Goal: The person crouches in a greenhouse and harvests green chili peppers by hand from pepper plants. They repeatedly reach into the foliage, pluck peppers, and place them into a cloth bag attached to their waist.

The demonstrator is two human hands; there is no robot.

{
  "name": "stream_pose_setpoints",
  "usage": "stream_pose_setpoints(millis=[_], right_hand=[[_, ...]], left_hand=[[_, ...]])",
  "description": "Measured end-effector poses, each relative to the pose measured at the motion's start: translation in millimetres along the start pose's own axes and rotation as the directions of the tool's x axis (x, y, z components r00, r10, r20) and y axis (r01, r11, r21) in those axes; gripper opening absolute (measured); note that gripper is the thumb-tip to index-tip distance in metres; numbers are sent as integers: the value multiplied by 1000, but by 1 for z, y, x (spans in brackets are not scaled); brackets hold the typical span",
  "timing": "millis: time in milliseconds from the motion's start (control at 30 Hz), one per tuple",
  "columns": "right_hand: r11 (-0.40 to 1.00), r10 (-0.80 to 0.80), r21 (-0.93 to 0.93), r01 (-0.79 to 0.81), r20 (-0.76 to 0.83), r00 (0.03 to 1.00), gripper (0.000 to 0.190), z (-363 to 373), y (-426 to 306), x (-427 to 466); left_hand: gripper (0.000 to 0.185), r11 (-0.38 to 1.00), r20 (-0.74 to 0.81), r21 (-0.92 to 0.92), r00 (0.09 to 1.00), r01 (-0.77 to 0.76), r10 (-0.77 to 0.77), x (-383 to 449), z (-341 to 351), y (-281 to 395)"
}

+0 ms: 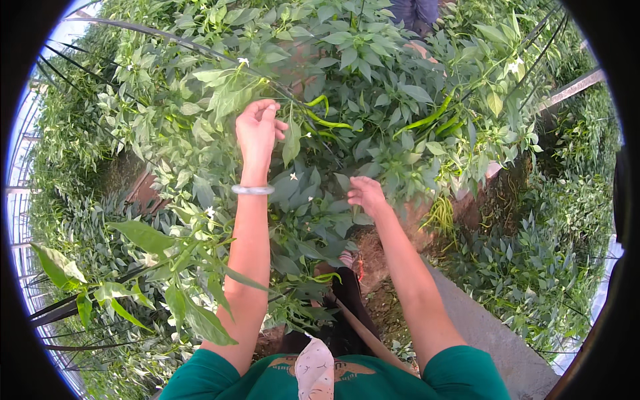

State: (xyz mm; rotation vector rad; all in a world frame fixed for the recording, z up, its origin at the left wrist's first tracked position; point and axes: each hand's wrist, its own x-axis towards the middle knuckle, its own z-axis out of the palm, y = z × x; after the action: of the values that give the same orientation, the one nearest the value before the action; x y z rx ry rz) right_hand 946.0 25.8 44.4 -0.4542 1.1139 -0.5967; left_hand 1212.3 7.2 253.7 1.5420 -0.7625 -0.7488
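My left hand is raised among the leaves of a pepper plant, its fingers curled and the thumb close to the index finger. Whether a stem is pinched there cannot be made out. Just right of it hang long green chili peppers, close to a dark string. Lower and to the right, my right hand has loosely bent fingers beside a dark green leaf, with nothing visible in it. More green chili peppers hang above and right of that hand.
A bunch of picked-looking green peppers lies low at the right, by bare soil. A grey concrete strip runs along the lower right. Leafy shoots cross before my left forearm. Another person's legs show at the top.
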Motion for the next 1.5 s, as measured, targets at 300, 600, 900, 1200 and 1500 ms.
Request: stream_pose_setpoints(millis=[300,600,900,1200,1500], right_hand=[[655,184,-734,179,385,904,22,31,-27,-1],[805,-387,-528,271,-122,914,24,18,-100,168],[874,55,486,23,-146,988,21,69,-70,251],[780,-626,-10,626,-2,780,28,127,-58,147],[780,-614,-103,617,63,787,23,102,-79,126]], left_hand=[[42,575,524,656,843,-489,120,-28,46,-53],[38,491,376,832,913,-257,-159,-46,-3,-69],[35,541,438,807,854,-236,-281,-54,0,-46],[36,538,479,801,820,-263,-313,-54,3,-44],[39,617,528,726,821,-305,-216,-64,5,-47]])
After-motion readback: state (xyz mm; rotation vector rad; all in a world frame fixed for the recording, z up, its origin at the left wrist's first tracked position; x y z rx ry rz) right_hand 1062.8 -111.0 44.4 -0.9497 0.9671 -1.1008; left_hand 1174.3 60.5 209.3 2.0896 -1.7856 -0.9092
